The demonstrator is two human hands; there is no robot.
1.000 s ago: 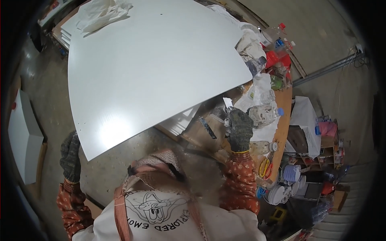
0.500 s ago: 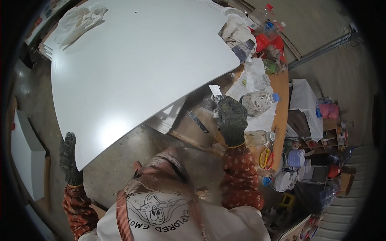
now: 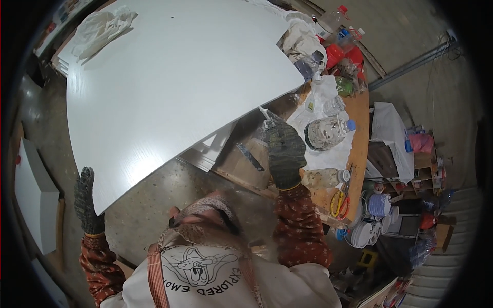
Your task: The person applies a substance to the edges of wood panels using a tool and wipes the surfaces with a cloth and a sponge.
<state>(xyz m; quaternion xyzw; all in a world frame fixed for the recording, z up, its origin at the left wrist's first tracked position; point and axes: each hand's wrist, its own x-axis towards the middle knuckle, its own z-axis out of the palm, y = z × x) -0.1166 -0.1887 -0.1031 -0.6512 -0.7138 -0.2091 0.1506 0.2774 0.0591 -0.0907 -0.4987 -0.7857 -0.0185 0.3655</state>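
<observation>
A large glossy white panel (image 3: 179, 82) fills the upper left, its near corner pointing toward me. My left hand (image 3: 88, 200), in a dark knitted glove, rests along the panel's left edge by that corner, fingers stretched out. My right hand (image 3: 285, 156), gloved the same way, is closed round a small flat tool with a white-smeared blade (image 3: 263, 111), which looks like a putty knife. The blade is at the panel's near right edge; whether it touches cannot be made out. Most of the handle is hidden by the glove.
Right of my hand, a wooden table (image 3: 361, 133) holds a smeared bottle with a blue cap (image 3: 328, 133), another bottle (image 3: 323, 177) and yellow-red scissors (image 3: 340, 201). A crumpled white bag (image 3: 102, 28) lies on the panel. White panels (image 3: 205, 153) show underneath. Buckets (image 3: 362, 233) stand at right.
My right hand has moved left and slightly up, bringing the putty knife's blade to the panel's edge, and the blade has turned edge-on. My left hand has barely moved.
</observation>
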